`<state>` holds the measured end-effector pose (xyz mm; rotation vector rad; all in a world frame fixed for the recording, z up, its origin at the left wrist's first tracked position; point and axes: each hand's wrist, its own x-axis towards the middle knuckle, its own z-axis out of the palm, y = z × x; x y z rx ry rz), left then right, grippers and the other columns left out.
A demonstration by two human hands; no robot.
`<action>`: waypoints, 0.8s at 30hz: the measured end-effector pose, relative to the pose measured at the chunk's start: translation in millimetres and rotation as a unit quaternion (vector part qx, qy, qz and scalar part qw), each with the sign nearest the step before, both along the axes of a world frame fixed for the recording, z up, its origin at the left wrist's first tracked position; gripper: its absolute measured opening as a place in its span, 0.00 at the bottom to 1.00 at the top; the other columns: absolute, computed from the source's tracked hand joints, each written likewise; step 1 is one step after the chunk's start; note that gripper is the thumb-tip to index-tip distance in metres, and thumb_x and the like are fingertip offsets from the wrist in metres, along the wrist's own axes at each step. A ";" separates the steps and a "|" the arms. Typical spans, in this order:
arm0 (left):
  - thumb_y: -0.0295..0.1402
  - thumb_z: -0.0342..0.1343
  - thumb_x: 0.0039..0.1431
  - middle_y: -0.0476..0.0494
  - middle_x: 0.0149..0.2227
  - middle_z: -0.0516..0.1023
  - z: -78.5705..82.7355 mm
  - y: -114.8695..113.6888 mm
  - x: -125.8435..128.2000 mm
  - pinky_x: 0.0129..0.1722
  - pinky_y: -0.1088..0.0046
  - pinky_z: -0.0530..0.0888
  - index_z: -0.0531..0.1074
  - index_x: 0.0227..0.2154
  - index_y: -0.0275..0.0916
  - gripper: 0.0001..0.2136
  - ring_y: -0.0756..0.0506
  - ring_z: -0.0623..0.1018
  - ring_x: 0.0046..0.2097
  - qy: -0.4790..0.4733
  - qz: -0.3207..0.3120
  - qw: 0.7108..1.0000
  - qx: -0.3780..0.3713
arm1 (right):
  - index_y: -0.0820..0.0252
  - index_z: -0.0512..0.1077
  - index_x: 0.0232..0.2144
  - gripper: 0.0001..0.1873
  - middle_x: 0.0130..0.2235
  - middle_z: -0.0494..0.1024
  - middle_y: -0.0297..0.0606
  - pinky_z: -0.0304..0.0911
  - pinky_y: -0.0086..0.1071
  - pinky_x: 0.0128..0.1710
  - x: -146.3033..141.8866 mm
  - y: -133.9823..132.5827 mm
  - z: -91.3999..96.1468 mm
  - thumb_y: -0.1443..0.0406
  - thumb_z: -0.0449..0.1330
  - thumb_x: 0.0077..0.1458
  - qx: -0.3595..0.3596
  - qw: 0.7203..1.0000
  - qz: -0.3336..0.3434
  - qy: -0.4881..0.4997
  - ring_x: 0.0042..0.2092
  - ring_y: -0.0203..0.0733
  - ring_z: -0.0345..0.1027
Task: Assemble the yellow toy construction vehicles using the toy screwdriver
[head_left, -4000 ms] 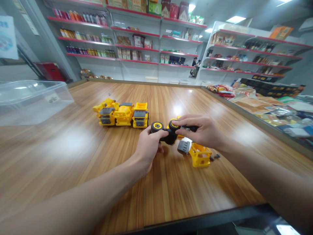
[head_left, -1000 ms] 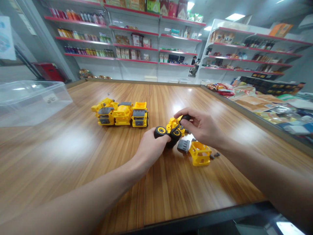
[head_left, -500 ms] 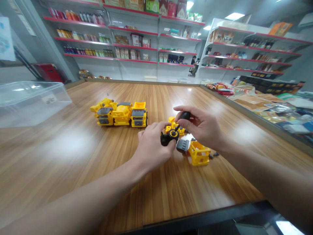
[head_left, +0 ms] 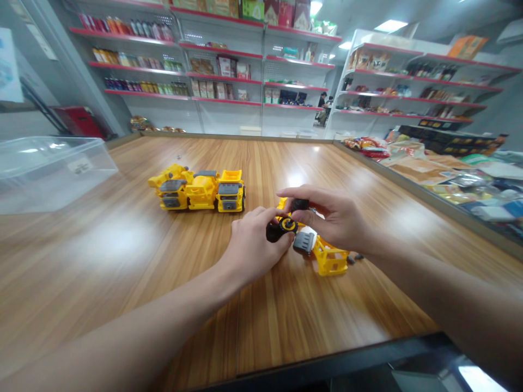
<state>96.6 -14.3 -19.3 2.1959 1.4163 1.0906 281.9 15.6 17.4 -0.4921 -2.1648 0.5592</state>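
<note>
Under the left hand (head_left: 255, 242) — a black toy wheel (head_left: 273, 233), partly hidden.

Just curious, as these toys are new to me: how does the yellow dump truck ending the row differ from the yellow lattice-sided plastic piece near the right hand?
The yellow dump truck looks fully built; the yellow lattice-sided plastic piece is a loose part. The truck has a grey front; the piece has none. The truck stands in a row; the piece lies apart. Both are yellow plastic on the wooden table.
</note>
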 end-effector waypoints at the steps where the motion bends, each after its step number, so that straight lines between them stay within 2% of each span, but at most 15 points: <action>1: 0.37 0.59 0.54 0.46 0.39 0.76 0.5 -0.1 0.0 0.42 0.63 0.69 0.74 0.43 0.44 0.13 0.41 0.75 0.43 0.000 0.000 1.000 -0.001 | 0.57 0.70 0.55 0.20 0.43 0.77 0.39 0.69 0.36 0.46 0.1 -0.1 0.1 0.68 0.60 0.61 0.002 1.000 0.004 -0.001 0.44 0.39 0.72; 7: 0.35 0.58 0.54 0.46 0.37 0.75 2.1 -1.7 0.2 0.41 0.64 0.69 0.74 0.41 0.44 0.11 0.42 0.74 0.42 0.002 -0.004 1.000 -0.004 | 0.57 0.70 0.54 0.19 0.43 0.76 0.40 0.69 0.36 0.46 0.2 -1.0 0.8 0.70 0.58 0.62 0.023 0.999 0.032 -0.004 0.45 0.39 0.71; 14: 0.35 0.58 0.53 0.46 0.37 0.75 2.3 -2.1 0.8 0.42 0.63 0.69 0.74 0.41 0.43 0.11 0.42 0.74 0.42 -0.001 -0.008 1.000 -0.010 | 0.56 0.69 0.56 0.20 0.43 0.76 0.39 0.69 0.35 0.46 -0.1 -0.5 -0.7 0.68 0.58 0.62 -0.013 1.000 0.016 -0.012 0.43 0.38 0.72; 18: 0.35 0.58 0.54 0.46 0.35 0.74 1.8 -2.4 1.0 0.41 0.64 0.69 0.73 0.37 0.41 0.08 0.42 0.74 0.41 0.006 -0.008 1.000 -0.008 | 0.55 0.68 0.58 0.22 0.44 0.77 0.39 0.69 0.34 0.47 1.2 -2.4 2.5 0.70 0.56 0.63 -0.001 0.999 0.029 -0.032 0.45 0.39 0.72; 21: 0.35 0.58 0.53 0.46 0.36 0.74 1.1 -1.9 0.6 0.41 0.65 0.69 0.73 0.39 0.41 0.10 0.43 0.74 0.41 -0.003 -0.011 1.000 -0.003 | 0.54 0.67 0.59 0.23 0.48 0.76 0.40 0.68 0.35 0.49 1.9 -4.2 3.9 0.71 0.53 0.64 0.015 0.999 0.035 -0.038 0.49 0.40 0.71; 24: 0.35 0.58 0.53 0.46 0.37 0.75 0.7 -1.5 0.2 0.41 0.65 0.70 0.73 0.42 0.42 0.12 0.43 0.74 0.42 -0.008 -0.014 1.000 -0.002 | 0.55 0.69 0.57 0.21 0.46 0.77 0.39 0.69 0.35 0.48 0.6 -3.9 1.0 0.70 0.55 0.63 0.004 1.000 0.007 -0.008 0.47 0.40 0.72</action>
